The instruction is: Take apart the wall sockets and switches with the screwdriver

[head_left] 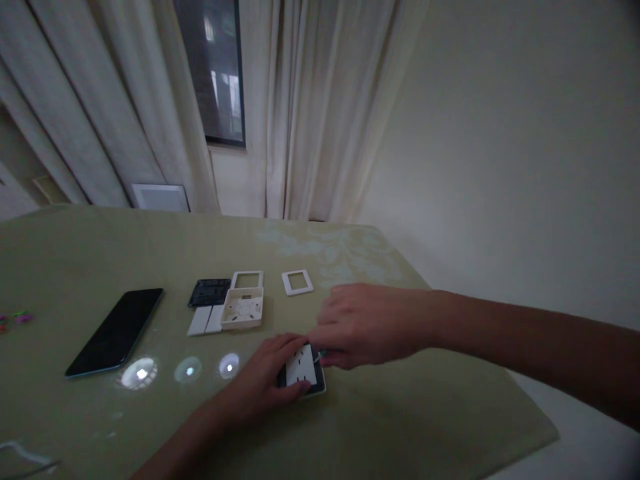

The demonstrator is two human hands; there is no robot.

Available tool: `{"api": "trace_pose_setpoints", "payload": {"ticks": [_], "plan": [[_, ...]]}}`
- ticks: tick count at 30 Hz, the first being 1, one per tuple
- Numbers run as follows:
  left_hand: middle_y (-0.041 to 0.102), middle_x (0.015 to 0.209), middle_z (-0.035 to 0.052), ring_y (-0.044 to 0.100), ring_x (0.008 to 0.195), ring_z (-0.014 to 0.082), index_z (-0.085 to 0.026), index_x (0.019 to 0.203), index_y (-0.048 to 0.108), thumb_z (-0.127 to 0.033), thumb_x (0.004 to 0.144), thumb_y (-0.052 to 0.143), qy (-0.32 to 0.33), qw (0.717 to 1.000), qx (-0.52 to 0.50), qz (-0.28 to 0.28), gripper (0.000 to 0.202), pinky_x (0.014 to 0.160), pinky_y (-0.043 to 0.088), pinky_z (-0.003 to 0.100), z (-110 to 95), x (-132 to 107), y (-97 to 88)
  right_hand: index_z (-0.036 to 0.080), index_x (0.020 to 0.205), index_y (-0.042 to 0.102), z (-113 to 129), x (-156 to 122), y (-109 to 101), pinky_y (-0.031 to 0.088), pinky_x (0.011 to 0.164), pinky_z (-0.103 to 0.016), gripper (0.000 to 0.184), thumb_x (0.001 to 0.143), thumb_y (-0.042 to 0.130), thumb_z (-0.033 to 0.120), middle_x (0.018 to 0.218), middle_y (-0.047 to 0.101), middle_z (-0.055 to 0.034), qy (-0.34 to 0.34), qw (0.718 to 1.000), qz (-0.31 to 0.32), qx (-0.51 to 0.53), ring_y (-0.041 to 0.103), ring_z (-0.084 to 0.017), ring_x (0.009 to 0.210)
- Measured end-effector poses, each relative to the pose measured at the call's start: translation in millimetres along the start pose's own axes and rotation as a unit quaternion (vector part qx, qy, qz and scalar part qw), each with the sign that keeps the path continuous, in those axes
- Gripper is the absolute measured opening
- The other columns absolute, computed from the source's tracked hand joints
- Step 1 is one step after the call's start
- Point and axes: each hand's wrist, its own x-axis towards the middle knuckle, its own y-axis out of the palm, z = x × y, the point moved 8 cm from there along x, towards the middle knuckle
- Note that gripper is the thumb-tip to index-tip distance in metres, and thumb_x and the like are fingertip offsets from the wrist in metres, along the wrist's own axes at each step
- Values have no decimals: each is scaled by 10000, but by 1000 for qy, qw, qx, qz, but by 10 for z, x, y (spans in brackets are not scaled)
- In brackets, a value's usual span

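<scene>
My left hand grips a white socket module with dark edges and holds it down on the table. My right hand comes in from the right with its fingers closed in a pinch at the module's upper right corner; something small shows at the fingertips, too dim to name. Just beyond lie a white back box, two white rocker plates, a dark switch module and two white frames.
A dark phone lies flat on the left of the green table. Small coloured bits sit at the far left edge. Curtains and a window hang behind; the table's right edge runs close to my right arm.
</scene>
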Motion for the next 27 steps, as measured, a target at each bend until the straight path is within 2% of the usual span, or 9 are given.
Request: {"api": "trace_pose_setpoints", "payload": {"ticks": [2, 8, 10, 12, 14, 19, 21, 23, 27], "plan": [[669, 1545, 108, 619, 1398, 362, -303, 1519, 631, -385, 967, 765, 6, 1000, -5, 2, 574, 1219, 479, 546, -25, 8, -10, 166, 1193, 725, 43, 23, -40, 409, 739, -336, 170, 1081, 651, 270, 975, 808, -80, -26, 1000, 4, -5, 691, -213, 832], [608, 1621, 119, 568, 1463, 371, -292, 1609, 545, -403, 966, 762, 1, 1000, 7, -5, 687, 1251, 442, 561, 5, 6, 0, 140, 863, 790, -531, 31, 40, 327, 562, -307, 590, 1162, 397, 463, 672, 741, -77, 296, 947, 60, 111, 604, -164, 553], [619, 1606, 122, 579, 1448, 371, -289, 1600, 559, -398, 963, 764, 1, 1000, 5, -5, 678, 1241, 454, 554, 18, 8, 10, 177, 913, 812, -404, 97, 0, 285, 549, -317, 422, 1125, 523, 399, 706, 759, -64, 217, 974, 64, 30, 598, -170, 567], [640, 1577, 122, 596, 1422, 374, -289, 1581, 581, -398, 954, 776, 9, 1000, 3, -5, 665, 1222, 469, 556, 15, 11, 13, 266, 1070, 817, -86, 142, -12, 278, 557, -323, 172, 1068, 660, 335, 792, 794, -32, 37, 995, 72, -54, 618, -181, 614], [658, 1555, 111, 609, 1400, 367, -308, 1573, 588, -402, 965, 772, 23, 1000, -2, -8, 642, 1211, 479, 556, 6, 12, 11, 330, 1211, 782, 116, 107, 1, 320, 577, -315, 211, 1012, 744, 270, 900, 823, -17, -78, 991, 81, -73, 652, -185, 667], [616, 1612, 109, 564, 1462, 376, -324, 1614, 545, -419, 966, 783, 7, 1000, 0, -5, 697, 1251, 439, 584, 75, 6, 31, 150, 1014, 804, -477, 107, 3, 438, 597, -287, 437, 1116, 550, 490, 704, 782, -65, 239, 967, 58, 72, 659, -171, 550], [600, 1629, 121, 547, 1480, 382, -306, 1619, 541, -418, 962, 787, -2, 1000, -2, 0, 711, 1259, 430, 594, 99, 3, 50, 132, 880, 803, -556, 113, 42, 441, 598, -291, 552, 1152, 452, 461, 636, 754, -79, 287, 953, 70, 70, 668, -179, 538], [615, 1612, 118, 565, 1461, 380, -310, 1599, 564, -414, 965, 783, 4, 1000, -4, -1, 679, 1244, 451, 586, 93, 3, 57, 156, 894, 814, -444, 172, 46, 438, 628, -307, 399, 1104, 568, 389, 713, 787, -101, 236, 967, 79, 43, 722, -217, 654], [667, 1550, 108, 616, 1398, 373, -320, 1548, 619, -400, 962, 783, 24, 1000, 3, -17, 614, 1207, 492, 556, 59, 2, 41, 276, 1018, 824, 21, 214, 78, 427, 665, -325, 116, 1010, 709, 264, 895, 837, -61, -24, 993, 113, -11, 756, -239, 840]]}}
